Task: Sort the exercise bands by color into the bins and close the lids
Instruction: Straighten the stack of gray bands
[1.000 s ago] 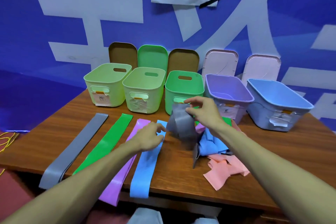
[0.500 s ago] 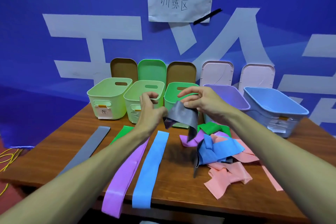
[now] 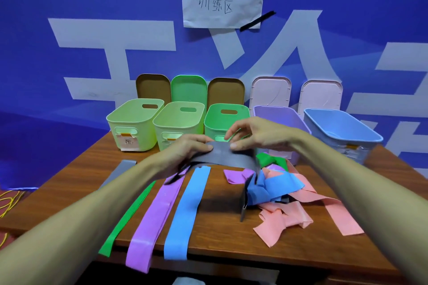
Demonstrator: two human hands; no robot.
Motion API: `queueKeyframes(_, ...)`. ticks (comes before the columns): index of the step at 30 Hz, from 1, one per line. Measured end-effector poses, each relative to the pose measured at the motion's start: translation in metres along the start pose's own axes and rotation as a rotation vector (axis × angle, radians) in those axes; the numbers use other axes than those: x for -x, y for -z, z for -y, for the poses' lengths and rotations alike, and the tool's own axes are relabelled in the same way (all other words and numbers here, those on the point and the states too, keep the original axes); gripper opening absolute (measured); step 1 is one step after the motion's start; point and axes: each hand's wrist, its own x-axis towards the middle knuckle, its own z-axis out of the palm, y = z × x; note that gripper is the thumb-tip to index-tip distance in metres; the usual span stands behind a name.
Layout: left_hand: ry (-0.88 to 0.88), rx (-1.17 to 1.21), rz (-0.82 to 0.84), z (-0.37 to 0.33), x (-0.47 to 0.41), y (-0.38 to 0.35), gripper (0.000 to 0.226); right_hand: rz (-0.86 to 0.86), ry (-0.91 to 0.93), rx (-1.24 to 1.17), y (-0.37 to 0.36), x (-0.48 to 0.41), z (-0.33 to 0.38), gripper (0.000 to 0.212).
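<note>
Flat grey band [image 3: 124, 167]: laid straight at the table's [image 3: 69, 183] left end; not binned.
Flat green band [image 3: 129, 214], flat purple band [image 3: 156, 210], flat blue band [image 3: 185, 210]: laid side by side to its right, their near ends hung over the table edge; not binned.
Left hand [image 3: 186, 150]: closed on the held grey band [image 3: 231, 157]; the thumb is laid on top; the fingers beneath are hidden.
Held grey band: stretched between both hands above the table, in front of the green bin [image 3: 223, 120]; its right end is let down beside the heap.
Right hand [image 3: 253, 136]: the band's far edge is pinched between thumb and curled fingers.
Heap [image 3: 278, 192]: purple, green, blue and pink bands are tangled right of centre; unsorted.
Bins: first pale bin [image 3: 134, 122], second pale bin [image 3: 178, 122], green bin, purple bin [image 3: 278, 115] and blue bin [image 3: 340, 129] are stood in a row at the back; no band is seen inside any, though the bottoms are partly hidden.
Lids [image 3: 188, 88]: five are leant against the wall behind the bins; none is fitted.
Done: judged as little; a few bands are spread out by colour on the table.
Left: every band is to be binned; the heap is to be untangled; all lids are to be closed.
</note>
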Motion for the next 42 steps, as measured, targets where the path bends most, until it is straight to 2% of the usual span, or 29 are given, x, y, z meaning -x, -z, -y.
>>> queueKeyframes(3,0.015,-0.091,-0.052,-0.005,0.005,0.009,0.006,0.166,-0.119,0.329,-0.008,-0.003,-0.003,0.024)
queueKeyframes(5,0.040,-0.198,-0.096,-0.004,0.011,0.021,0.010,0.190,-0.151,0.424,-0.014,-0.009,-0.009,0.028)
queueKeyframes(6,0.048,-0.292,-0.123,-0.002,0.014,0.028,0.009,0.177,-0.158,0.398,-0.017,-0.012,-0.012,0.029)
queueKeyframes(9,0.030,-0.739,-0.181,0.010,0.027,0.052,0.011,0.098,-0.127,0.216,-0.029,-0.024,-0.021,0.013)
queueKeyframes(10,0.032,-0.855,-0.201,0.015,0.033,0.061,0.013,0.092,-0.130,0.165,-0.033,-0.028,-0.022,0.016)
queueKeyframes(15,0.236,-1.095,-0.256,0.041,0.066,0.101,0.015,-0.021,-0.127,-0.008,-0.063,-0.060,-0.014,0.018)
queueKeyframes(18,0.341,-1.122,-0.251,0.053,0.084,0.117,0.019,-0.102,-0.117,-0.122,-0.092,-0.088,-0.005,0.017)
queueKeyframes(21,0.401,-1.119,-0.270,0.064,0.103,0.138,0.014,-0.074,-0.130,-0.245,-0.123,-0.117,0.003,0.023)
queueKeyframes(24,0.439,-1.111,-0.350,0.077,0.122,0.161,0.014,-0.042,-0.140,-0.257,-0.149,-0.146,0.013,0.025)
queueKeyframes(30,0.491,-0.956,-0.524,0.100,0.141,0.198,0.023,-0.170,-0.148,-0.294,-0.190,-0.222,0.020,0.029)
queueKeyframes(33,0.472,-0.837,-0.583,0.118,0.139,0.209,0.018,-0.219,-0.145,-0.254,-0.205,-0.257,0.018,0.027)
queueKeyframes(36,0.497,-0.753,-0.623,0.135,0.130,0.215,0.016,-0.225,-0.131,-0.179,-0.219,-0.286,0.013,0.033)
queueKeyframes(42,0.530,-0.815,-0.627,0.152,0.120,0.219,0.005,-0.285,-0.132,-0.109,-0.237,-0.318,0.006,0.039)
